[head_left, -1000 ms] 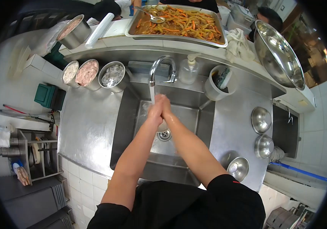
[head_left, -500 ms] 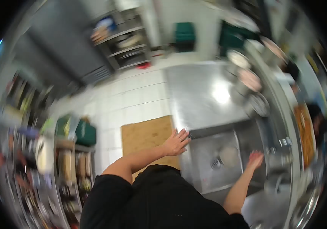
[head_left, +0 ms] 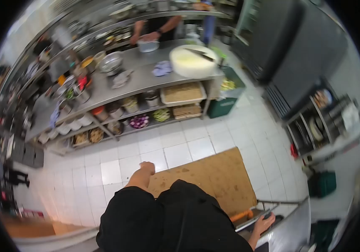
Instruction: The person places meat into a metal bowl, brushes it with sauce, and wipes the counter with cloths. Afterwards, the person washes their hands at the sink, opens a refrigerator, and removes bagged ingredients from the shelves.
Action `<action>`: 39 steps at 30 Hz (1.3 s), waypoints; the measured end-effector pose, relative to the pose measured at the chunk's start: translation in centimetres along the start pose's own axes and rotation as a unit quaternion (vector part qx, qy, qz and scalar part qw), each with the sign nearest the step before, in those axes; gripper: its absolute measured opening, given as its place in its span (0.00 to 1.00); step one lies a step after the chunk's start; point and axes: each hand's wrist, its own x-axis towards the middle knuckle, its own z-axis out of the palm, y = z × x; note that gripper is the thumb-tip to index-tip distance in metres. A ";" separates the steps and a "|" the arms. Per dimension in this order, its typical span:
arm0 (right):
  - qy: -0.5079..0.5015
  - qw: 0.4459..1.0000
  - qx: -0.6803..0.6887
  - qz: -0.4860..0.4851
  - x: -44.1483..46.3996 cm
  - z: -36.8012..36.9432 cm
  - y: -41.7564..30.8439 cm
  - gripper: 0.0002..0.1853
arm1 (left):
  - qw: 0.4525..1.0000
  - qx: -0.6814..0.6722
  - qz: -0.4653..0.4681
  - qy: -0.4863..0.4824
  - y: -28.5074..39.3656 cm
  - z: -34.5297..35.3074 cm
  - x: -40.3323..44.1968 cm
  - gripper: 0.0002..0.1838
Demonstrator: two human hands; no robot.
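My left hand (head_left: pixel 147 168) hangs in front of me over the white tiled floor, just off the edge of the brown mat (head_left: pixel 205 176). Its fingers look curled in, with nothing visible in them. To my right, my right hand (head_left: pixel 264 223) rests at the edge of the steel sink counter (head_left: pixel 287 231), fingers stretched out. A small dark spot or object (head_left: pixel 267 216) shows by its fingertips; I cannot tell what it is.
Across the floor stands a long steel worktable (head_left: pixel 142 67) holding a round white cutting board (head_left: pixel 192 61) with a cleaver (head_left: pixel 201 54). Behind it a person's hands (head_left: pixel 146 38) hold a container. A green bin (head_left: pixel 222 107) stands at its end; dark fridges (head_left: pixel 301 59) lie beyond.
My view has swung left, from the sink to the worktable. My left hand has come off the sink's edge and now hangs over the floor; my right hand has moved to the counter edge.
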 end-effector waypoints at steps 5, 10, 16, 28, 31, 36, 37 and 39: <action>-0.208 0.977 0.034 -0.006 7.2 11.8 -13.0 0.30 | 0.964 -0.223 -0.142 -0.026 -12.6 7.4 -3.2 0.21; -0.420 0.859 0.043 -0.289 6.4 22.4 -31.3 0.30 | 0.891 -0.399 -0.206 -0.061 -13.0 15.8 -7.1 0.24; -0.475 0.716 0.063 -0.508 1.3 31.1 -50.9 0.30 | 0.785 -0.554 -0.264 -0.086 -6.0 25.9 -10.9 0.32; -0.499 0.520 0.122 -0.682 -2.1 40.2 -84.5 0.33 | 0.693 -0.649 -0.311 -0.049 -12.7 21.1 -6.7 0.29; -0.534 0.555 0.122 -0.626 0.9 39.9 -97.5 0.31 | 0.578 -0.694 -0.407 0.135 -18.7 14.5 -3.5 0.31; -0.428 0.642 0.094 -0.630 1.3 39.8 -111.2 0.37 | 0.467 -0.741 -0.367 0.314 -23.4 4.6 -2.0 0.27; -0.406 0.702 0.093 -0.578 -0.1 40.7 -112.5 0.39 | 0.470 -0.751 -0.357 0.297 -23.5 4.4 -1.8 0.27; -0.385 0.751 0.088 -0.528 -2.7 42.6 -113.0 0.41 | 0.468 -0.761 -0.354 0.276 -23.7 5.5 -1.6 0.27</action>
